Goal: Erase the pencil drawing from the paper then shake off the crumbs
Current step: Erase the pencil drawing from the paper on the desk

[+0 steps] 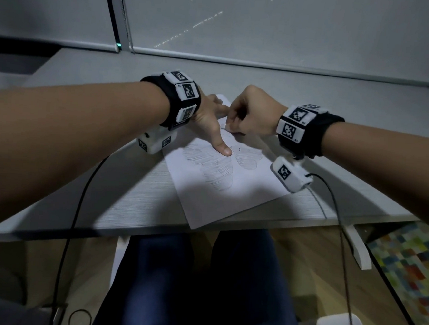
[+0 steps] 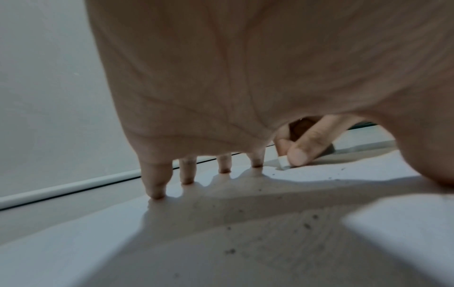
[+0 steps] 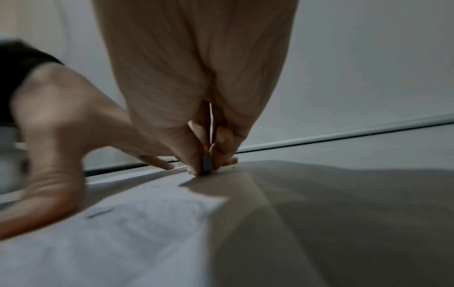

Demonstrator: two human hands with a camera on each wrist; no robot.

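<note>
Pinching a white eraser (image 2: 283,162), the right grip (image 1: 252,114) presses it on the paper (image 1: 232,189), which overhangs the desk's (image 1: 135,195) near edge. The left grip (image 1: 209,118), fingers spread, pins the sheet; dark crumbs (image 2: 307,225), blurry, dot it.

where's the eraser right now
Pinched in the right hand, the eraser is pressed to the far end of the paper, beside the left hand.

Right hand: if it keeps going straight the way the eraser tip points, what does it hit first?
The right hand points the eraser down; it already looks in contact with the paper, beside the left hand. Exact contact is blurred.
</note>
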